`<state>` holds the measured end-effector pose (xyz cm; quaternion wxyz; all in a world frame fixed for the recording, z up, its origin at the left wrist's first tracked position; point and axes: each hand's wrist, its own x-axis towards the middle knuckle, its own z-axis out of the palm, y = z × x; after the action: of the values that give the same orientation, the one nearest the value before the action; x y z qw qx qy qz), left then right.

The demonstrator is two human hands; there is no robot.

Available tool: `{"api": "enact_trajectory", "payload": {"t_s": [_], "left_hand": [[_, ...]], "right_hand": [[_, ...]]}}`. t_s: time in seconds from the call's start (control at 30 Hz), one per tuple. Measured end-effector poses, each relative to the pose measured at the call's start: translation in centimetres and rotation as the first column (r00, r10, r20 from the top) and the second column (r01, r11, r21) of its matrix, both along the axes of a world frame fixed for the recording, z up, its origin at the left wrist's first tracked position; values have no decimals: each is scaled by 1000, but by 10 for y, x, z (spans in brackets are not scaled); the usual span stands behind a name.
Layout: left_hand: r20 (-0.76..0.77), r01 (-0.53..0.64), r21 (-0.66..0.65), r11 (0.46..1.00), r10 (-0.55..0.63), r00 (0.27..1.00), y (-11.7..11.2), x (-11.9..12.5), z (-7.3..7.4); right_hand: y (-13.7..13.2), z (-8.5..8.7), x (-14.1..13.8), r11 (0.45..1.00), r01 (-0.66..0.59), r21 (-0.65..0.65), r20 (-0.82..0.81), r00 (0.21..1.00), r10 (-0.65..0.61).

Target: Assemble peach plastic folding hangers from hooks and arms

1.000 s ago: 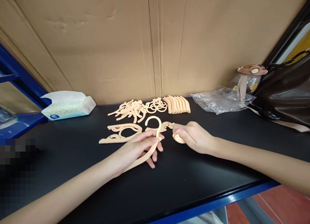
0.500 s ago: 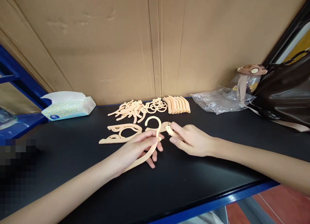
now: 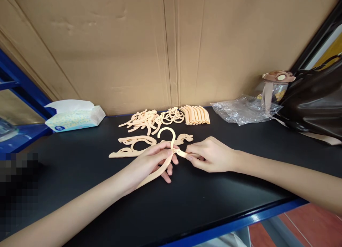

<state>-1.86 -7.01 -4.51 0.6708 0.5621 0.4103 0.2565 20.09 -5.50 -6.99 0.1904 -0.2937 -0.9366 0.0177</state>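
My left hand [image 3: 152, 163] is closed on a peach plastic hanger piece [image 3: 162, 133] with a round hook on top and a curved arm running under my palm. My right hand [image 3: 211, 154] pinches a short curved peach arm piece [image 3: 182, 153], and its end touches the hanger piece at the base of the hook. Both hands rest low over the black tabletop [image 3: 187, 200]. Just behind them lie a flat peach hanger part [image 3: 132, 147] and a small wavy peach part [image 3: 184, 137].
At the back sit a pile of loose peach hanger parts [image 3: 145, 121], a row of curved arm pieces [image 3: 196, 115], and rings. A tissue pack [image 3: 74, 116] lies left. Crumpled clear plastic [image 3: 242, 111], a bottle [image 3: 275, 85] and a dark bag [image 3: 315, 101] stand right. Cardboard backs the table.
My right hand turned the short arm piece and brought it leftward until its end met the hanger piece under the hook. My left hand stayed almost still.
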Motion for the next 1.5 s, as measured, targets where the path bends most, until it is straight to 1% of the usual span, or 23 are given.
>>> {"api": "enact_trajectory", "payload": {"t_s": [0.1, 0.27, 0.43, 0.6, 0.77, 0.87, 1.03, 1.23, 1.37, 1.5], "left_hand": [[-7, 12, 7, 1000, -12, 1000, 0, 0, 0], [-23, 4, 20, 1000, -3, 1000, 0, 0, 1], [-57, -64, 38, 997, 66, 996, 1, 0, 3], [-57, -75, 6, 997, 75, 996, 2, -1, 3], [-50, -79, -28, 996, 78, 996, 1, -2, 3], [-62, -52, -48, 997, 49, 997, 1, -3, 3], [-46, 2, -63, 998, -4, 999, 4, -7, 2], [-44, 41, -50, 998, -43, 998, 5, -10, 1], [-45, 51, -48, 998, -53, 998, 5, -10, 1], [-49, 20, -54, 998, -23, 999, 8, -10, 0]], "right_hand": [[0, 1, 0, 1000, -1, 28, 34, 999, 0], [-1, 2, -2, 996, 54, 73, 43, 997, -58], [-2, 1, -3, 988, 94, 125, 3, 995, -95], [-4, 2, -3, 987, 95, 126, -9, 995, -95], [-4, 3, -3, 985, 95, 141, 25, 995, -100], [-3, 1, -2, 981, 85, 172, 24, 996, -90], [0, 0, -2, 958, 35, 283, -22, 999, -31], [1, 0, -2, 926, -7, 376, 9, 1000, 4], [0, -1, -2, 912, -19, 409, -3, 1000, 22], [-1, -5, -3, 919, -3, 393, -29, 999, 15]]}}
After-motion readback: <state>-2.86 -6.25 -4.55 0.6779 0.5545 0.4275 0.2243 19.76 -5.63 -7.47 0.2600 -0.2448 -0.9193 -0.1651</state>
